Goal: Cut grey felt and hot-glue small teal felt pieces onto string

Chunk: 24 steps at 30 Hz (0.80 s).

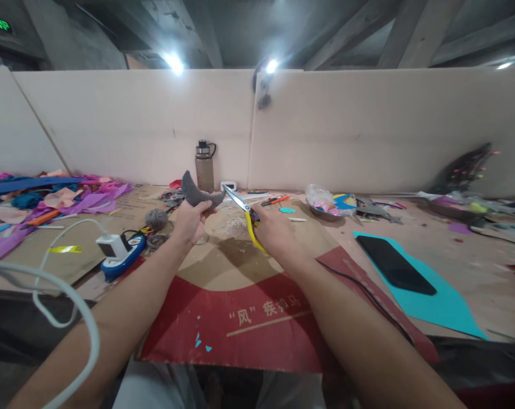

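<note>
My left hand (190,221) is closed on a grey crescent-shaped felt piece (192,192), pinching it along its lower curve. The crescent's tips point up and to the right. In my right hand (273,228) is a pair of scissors (253,232) with yellow handles, my fingers wrapped around the grips. Its metal blades point up and left, the tips close to the felt's right end; whether they touch it I cannot tell. Beneath both hands lies a red and tan cardboard sheet (240,284) with small blue scraps (198,341) on it.
A water bottle (205,170) stands against the white partition (155,125). On the left are coloured felt scraps (61,196), grey yarn (156,218) and a power strip (123,259) with a white cable (84,318). At right, a black phone (394,264) rests on turquoise felt (445,309).
</note>
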Each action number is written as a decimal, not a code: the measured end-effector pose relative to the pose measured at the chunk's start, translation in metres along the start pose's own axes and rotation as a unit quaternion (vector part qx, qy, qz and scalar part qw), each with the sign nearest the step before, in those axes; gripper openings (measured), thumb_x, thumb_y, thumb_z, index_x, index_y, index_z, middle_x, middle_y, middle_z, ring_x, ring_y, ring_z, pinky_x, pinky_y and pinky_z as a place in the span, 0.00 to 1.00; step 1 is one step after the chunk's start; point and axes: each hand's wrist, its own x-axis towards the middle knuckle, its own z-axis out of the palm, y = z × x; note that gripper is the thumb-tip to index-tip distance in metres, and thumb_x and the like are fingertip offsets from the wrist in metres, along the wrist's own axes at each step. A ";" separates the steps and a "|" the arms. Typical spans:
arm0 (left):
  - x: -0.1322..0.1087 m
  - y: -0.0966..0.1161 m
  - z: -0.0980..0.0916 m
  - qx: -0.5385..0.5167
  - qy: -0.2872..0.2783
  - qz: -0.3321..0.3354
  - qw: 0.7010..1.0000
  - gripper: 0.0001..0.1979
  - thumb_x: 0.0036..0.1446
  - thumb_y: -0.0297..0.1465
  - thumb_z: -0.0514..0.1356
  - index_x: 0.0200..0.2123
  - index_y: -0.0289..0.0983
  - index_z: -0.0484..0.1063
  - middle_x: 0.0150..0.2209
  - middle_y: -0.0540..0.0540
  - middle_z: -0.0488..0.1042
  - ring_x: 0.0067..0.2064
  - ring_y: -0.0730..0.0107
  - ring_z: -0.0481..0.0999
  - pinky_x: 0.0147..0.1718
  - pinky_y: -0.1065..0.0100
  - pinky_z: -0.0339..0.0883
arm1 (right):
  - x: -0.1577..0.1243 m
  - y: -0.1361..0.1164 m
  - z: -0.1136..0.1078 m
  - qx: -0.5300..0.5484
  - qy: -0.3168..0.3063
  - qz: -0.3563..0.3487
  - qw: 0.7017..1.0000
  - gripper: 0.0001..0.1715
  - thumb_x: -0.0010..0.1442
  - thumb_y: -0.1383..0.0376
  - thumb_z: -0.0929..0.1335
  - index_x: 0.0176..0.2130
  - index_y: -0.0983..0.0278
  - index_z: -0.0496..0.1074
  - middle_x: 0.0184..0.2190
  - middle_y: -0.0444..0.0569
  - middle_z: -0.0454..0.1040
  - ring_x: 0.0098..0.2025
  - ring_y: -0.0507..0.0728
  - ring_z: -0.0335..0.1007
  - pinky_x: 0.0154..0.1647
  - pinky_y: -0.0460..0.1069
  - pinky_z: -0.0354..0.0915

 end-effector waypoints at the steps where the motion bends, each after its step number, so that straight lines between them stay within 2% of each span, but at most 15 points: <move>1: 0.000 0.000 0.000 -0.004 0.006 -0.006 1.000 0.14 0.40 0.20 0.64 0.33 0.35 0.69 0.31 0.46 0.76 0.34 0.66 0.76 0.27 0.71 0.68 | 0.000 0.001 0.000 0.010 0.000 0.006 1.000 0.18 0.61 0.64 0.59 0.49 0.57 0.68 0.35 0.52 0.77 0.36 0.59 0.73 0.33 0.49 0.58; 5: 0.003 0.002 -0.002 -0.032 0.066 -0.049 0.996 0.12 0.43 0.18 0.61 0.32 0.35 0.68 0.29 0.48 0.76 0.31 0.69 0.76 0.28 0.71 0.69 | 0.001 0.003 0.001 0.070 -0.004 0.033 0.997 0.18 0.60 0.64 0.60 0.49 0.56 0.69 0.36 0.51 0.77 0.37 0.59 0.72 0.34 0.48 0.58; 8: 0.007 0.005 -0.005 -0.074 0.102 -0.098 0.987 0.07 0.48 0.20 0.59 0.31 0.34 0.68 0.30 0.45 0.77 0.32 0.68 0.77 0.29 0.71 0.70 | 0.002 0.002 0.003 0.116 -0.001 0.013 0.993 0.20 0.60 0.66 0.61 0.52 0.58 0.66 0.38 0.51 0.76 0.39 0.58 0.71 0.35 0.47 0.58; 13: 0.009 0.008 -0.009 -0.108 0.073 -0.155 0.979 0.04 0.55 0.25 0.55 0.33 0.32 0.70 0.34 0.40 0.78 0.36 0.64 0.79 0.31 0.70 0.71 | 0.000 -0.004 0.009 0.121 0.019 -0.017 0.992 0.21 0.58 0.66 0.62 0.52 0.61 0.64 0.43 0.55 0.73 0.41 0.59 0.69 0.39 0.48 0.59; 19: 0.006 0.004 -0.008 -0.088 0.026 -0.124 0.988 0.08 0.56 0.27 0.57 0.40 0.34 0.72 0.36 0.42 0.79 0.37 0.65 0.80 0.36 0.66 0.73 | -0.002 -0.007 0.012 0.061 0.019 -0.009 0.998 0.21 0.58 0.64 0.63 0.53 0.60 0.64 0.45 0.57 0.69 0.46 0.62 0.66 0.43 0.50 0.60; 24: 0.002 0.004 -0.003 -0.077 0.002 -0.103 0.992 0.09 0.60 0.32 0.56 0.39 0.35 0.73 0.36 0.43 0.79 0.38 0.66 0.79 0.41 0.63 0.72 | -0.003 -0.010 0.015 0.030 0.012 -0.024 0.999 0.26 0.57 0.66 0.64 0.55 0.60 0.62 0.46 0.57 0.69 0.49 0.63 0.64 0.47 0.52 0.59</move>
